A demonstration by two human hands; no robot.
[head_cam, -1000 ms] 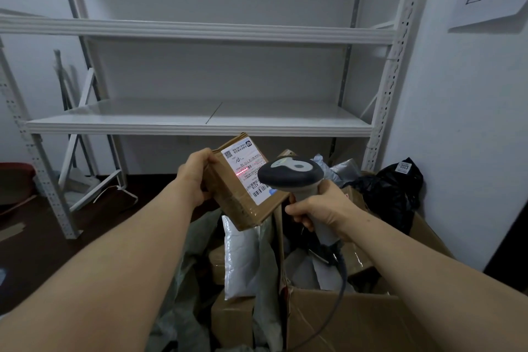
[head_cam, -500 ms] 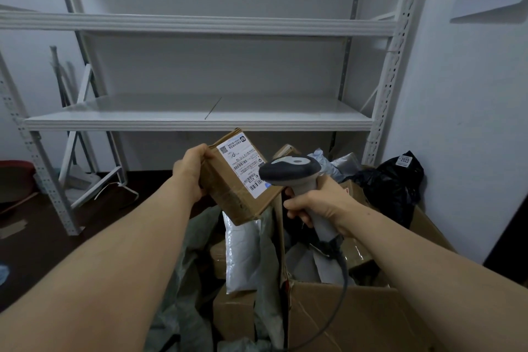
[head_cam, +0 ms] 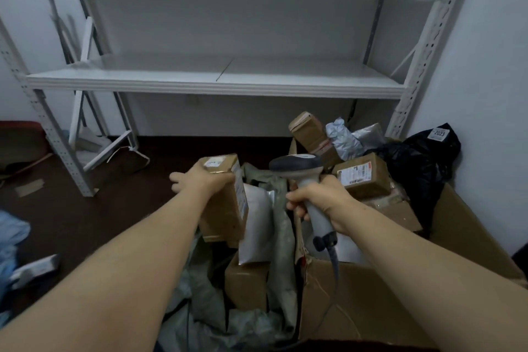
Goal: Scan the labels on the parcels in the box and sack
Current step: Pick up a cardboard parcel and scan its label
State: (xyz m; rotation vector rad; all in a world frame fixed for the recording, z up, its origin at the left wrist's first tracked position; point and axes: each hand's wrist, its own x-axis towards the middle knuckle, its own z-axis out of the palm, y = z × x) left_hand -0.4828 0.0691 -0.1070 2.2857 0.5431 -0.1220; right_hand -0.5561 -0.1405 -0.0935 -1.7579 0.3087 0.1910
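Observation:
My left hand point(head_cam: 200, 183) grips a small brown cardboard parcel point(head_cam: 225, 208) from above, its white label turned to the right edge, low over the grey-green sack point(head_cam: 280, 208). My right hand point(head_cam: 317, 198) holds the grey handheld scanner point(head_cam: 297, 168) by its handle, its cable hanging down. The scanner head sits just right of the parcel. Inside the sack lie a white poly mailer point(head_cam: 255, 228) and a brown box point(head_cam: 247, 283). The large cardboard box point(head_cam: 357, 300) at right holds several parcels, among them a labelled brown box point(head_cam: 363, 176).
A white metal rack with a bare shelf point(head_cam: 217, 80) stands behind. A black bag point(head_cam: 423, 163) leans in the right corner by the wall. Loose metal parts point(head_cam: 94, 148) lie on the dark floor at left; blue cloth point(head_cam: 11, 240) at far left.
My left hand has lowered the parcel toward the sack and turned its label away from the scanner. The red scan line is gone. My view has tipped downward.

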